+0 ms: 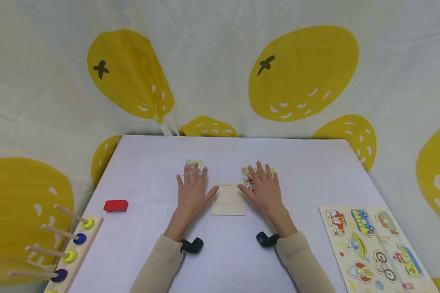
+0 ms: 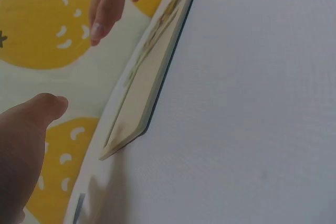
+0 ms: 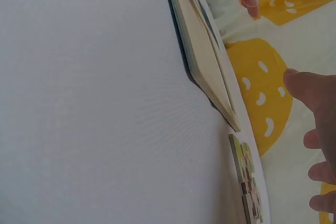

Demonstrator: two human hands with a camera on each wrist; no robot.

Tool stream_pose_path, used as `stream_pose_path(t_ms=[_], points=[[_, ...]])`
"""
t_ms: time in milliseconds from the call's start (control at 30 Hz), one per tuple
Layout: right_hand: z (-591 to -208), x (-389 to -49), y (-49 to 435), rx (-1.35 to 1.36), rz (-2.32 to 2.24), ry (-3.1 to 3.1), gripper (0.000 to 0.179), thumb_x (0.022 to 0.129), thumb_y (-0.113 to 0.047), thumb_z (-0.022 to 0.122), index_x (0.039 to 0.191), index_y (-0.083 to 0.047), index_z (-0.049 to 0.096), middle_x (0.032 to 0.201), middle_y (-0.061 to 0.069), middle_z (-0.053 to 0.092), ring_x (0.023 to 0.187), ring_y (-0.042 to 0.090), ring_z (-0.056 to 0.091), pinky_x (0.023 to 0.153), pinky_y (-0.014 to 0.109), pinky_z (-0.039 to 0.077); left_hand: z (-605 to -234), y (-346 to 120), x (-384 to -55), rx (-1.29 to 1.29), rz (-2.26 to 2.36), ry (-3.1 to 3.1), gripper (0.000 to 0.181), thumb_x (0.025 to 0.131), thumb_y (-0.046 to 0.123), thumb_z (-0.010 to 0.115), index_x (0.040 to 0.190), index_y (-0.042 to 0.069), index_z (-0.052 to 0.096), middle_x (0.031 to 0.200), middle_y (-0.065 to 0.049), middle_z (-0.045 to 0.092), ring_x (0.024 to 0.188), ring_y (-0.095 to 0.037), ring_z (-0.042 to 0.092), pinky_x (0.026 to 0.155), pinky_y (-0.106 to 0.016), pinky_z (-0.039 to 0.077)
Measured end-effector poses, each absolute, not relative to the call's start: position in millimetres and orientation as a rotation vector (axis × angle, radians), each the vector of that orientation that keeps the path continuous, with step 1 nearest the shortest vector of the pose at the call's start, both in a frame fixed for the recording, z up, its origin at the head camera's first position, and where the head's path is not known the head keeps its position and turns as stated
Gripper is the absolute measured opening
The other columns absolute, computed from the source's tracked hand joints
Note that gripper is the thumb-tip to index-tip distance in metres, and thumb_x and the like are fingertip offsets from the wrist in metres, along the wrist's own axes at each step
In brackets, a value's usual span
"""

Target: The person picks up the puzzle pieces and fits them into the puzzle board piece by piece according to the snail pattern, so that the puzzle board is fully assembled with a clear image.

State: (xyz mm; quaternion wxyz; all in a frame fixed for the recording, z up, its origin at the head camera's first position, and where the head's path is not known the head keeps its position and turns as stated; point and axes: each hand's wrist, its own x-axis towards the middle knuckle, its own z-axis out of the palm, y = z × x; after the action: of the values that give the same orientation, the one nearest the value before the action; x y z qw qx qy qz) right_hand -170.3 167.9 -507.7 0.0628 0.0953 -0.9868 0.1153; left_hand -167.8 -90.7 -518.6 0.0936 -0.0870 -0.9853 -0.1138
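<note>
A shallow square wooden tray (image 1: 227, 201) lies on the white table between the two hands, its bare base showing. My left hand (image 1: 192, 195), palm down with fingers spread, is held over the table at the tray's left. Beyond its fingertips, partly covered by them, is a small green picture card (image 1: 189, 162). On the other side my right hand (image 1: 267, 193) is also spread and holds nothing. Under its fingers lie colourful picture puzzle pieces (image 1: 245, 171), partly hidden; the right wrist view shows these puzzle pieces (image 3: 247, 174) as thin tiles beside the tray (image 3: 202, 51).
To the left stands a red block (image 1: 115, 206). Nearer, at the left edge, a wooden base (image 1: 81, 244) carries several upright pegs with yellow and blue rings. A vehicle picture puzzle board (image 1: 370, 244) lies at the right. Behind the table hangs a lemon-patterned cloth (image 1: 212, 81).
</note>
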Motion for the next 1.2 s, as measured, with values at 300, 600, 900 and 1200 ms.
stream_pose_path(t_ms=[300,600,900,1200], points=[[-503.4,-177.2,169.7,0.299,0.358,-2.975,0.082,0.093,-0.066,0.051,0.156,-0.016,0.037,0.165,0.018,0.026,0.152,0.044,0.022,0.122,0.066,0.021,-516.3,-95.4,-167.4,-0.275,-0.354,-2.903,0.078,0.093,0.067,0.05,0.154,0.018,0.042,0.164,-0.015,0.03,0.152,-0.045,0.022,0.118,-0.071,0.023],[-498.1,-188.1,174.8,0.339,0.418,-2.947,0.081,0.092,-0.062,0.057,0.154,-0.011,0.04,0.159,0.02,0.035,0.148,0.044,0.03,0.121,0.064,0.025,-513.3,-101.2,-164.5,-0.303,-0.456,-2.881,0.076,0.094,0.062,0.053,0.152,0.014,0.043,0.161,-0.016,0.034,0.151,-0.044,0.025,0.117,-0.071,0.026],[-502.3,-198.2,179.7,0.454,0.521,-2.892,0.074,0.093,-0.049,0.063,0.15,-0.006,0.044,0.15,0.02,0.046,0.142,0.041,0.039,0.117,0.06,0.034,-511.9,-107.3,-158.1,-0.346,-0.487,-2.863,0.074,0.095,0.059,0.056,0.15,0.01,0.046,0.16,-0.017,0.037,0.149,-0.046,0.029,0.117,-0.068,0.029],[-503.3,-210.6,185.2,0.482,0.558,-2.92,0.067,0.096,-0.044,0.062,0.148,-0.004,0.047,0.145,0.02,0.052,0.136,0.039,0.045,0.107,0.061,0.041,-514.7,-109.1,-146.1,-0.388,-0.596,-2.88,0.074,0.095,0.055,0.057,0.15,0.008,0.046,0.158,-0.017,0.041,0.149,-0.042,0.033,0.119,-0.063,0.031]])
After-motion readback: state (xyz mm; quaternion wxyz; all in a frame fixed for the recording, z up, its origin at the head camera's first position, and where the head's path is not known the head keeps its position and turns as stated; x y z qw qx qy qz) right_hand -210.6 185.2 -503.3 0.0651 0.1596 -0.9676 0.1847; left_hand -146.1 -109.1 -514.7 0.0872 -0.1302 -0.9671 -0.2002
